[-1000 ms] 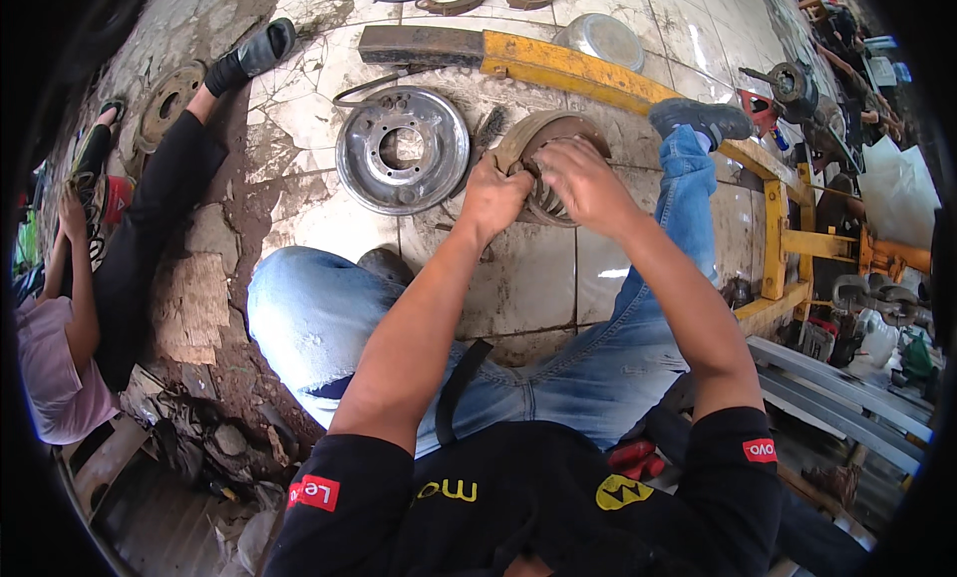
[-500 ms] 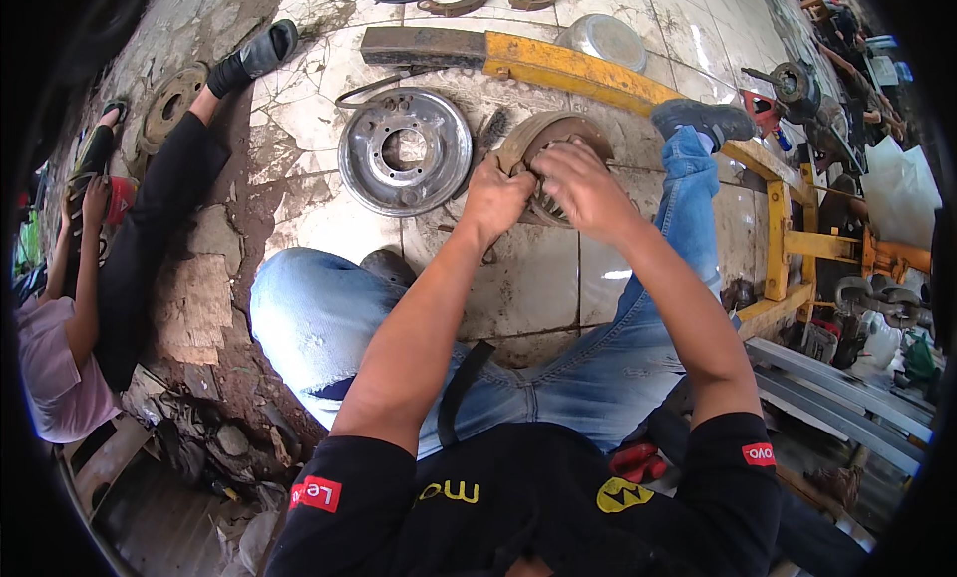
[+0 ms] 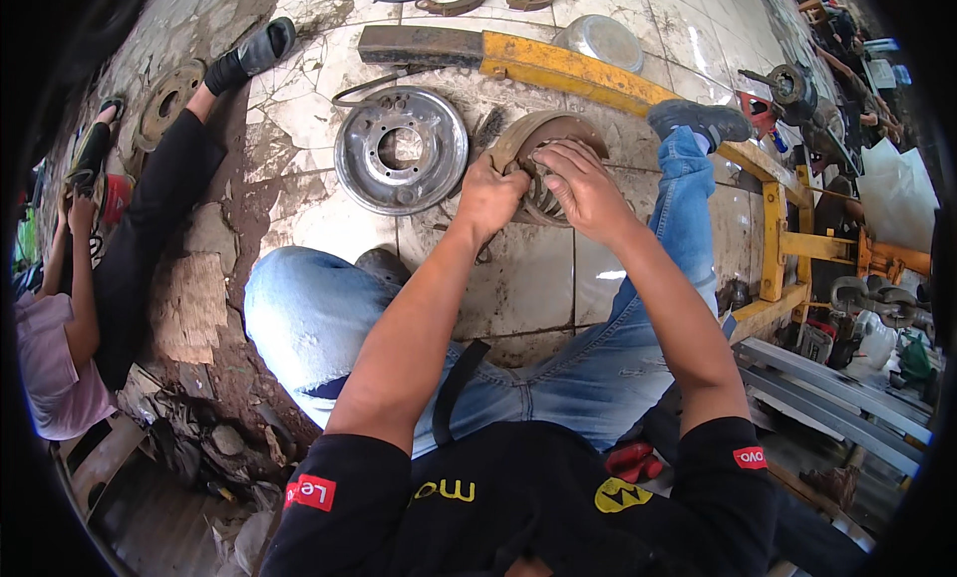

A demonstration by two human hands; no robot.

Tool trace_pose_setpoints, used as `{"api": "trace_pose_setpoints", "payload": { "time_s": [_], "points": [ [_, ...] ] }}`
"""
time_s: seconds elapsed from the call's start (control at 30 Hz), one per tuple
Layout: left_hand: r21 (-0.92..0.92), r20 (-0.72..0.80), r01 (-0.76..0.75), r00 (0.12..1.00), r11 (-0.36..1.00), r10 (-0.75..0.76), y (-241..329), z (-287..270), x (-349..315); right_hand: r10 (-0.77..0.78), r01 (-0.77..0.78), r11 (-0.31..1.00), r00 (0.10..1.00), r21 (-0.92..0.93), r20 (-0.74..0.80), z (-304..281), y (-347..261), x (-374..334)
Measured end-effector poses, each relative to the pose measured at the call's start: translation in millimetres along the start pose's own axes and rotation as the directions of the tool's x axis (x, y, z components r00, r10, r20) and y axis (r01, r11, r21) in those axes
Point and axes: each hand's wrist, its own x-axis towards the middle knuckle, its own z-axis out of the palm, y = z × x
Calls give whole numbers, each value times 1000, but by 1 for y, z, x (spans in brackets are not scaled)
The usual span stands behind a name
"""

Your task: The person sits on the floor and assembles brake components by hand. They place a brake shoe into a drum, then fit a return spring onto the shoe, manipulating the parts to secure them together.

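In the head view, our left hand (image 3: 491, 192) clamps the left end of the curved brown shoe (image 3: 526, 132), just ahead of both hands; our right hand (image 3: 586, 186) bends over its inner side, whether gripping we cannot tell. A silver disc (image 3: 435, 160) lies left of the hands. We judge this step as handwork on the shoe; the next move calls for a steady left hold.

Grimy, cracked pale floor tiles (image 3: 523, 290) with white glints of light (image 3: 610, 275), brown dirt (image 3: 237, 183) at left.
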Motion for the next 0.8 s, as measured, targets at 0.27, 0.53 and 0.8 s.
{"api": "trace_pose_setpoints", "payload": {
  "time_s": [0.27,0.53,0.8],
  "points": [
    [-60,-11,-32,999,998,32,0,1,-1,-82,83,997,996,-10,27,-2,-15,0],
    [8,3,59,998,998,-59,29,-3,-12,-14,14,999,1000,37,-3,0,-2,0],
    [-45,-30,1,1000,999,-2,0,-1,-2,-4,5,1000,1000,13,-25,3,-15,-1]
  ]
}}
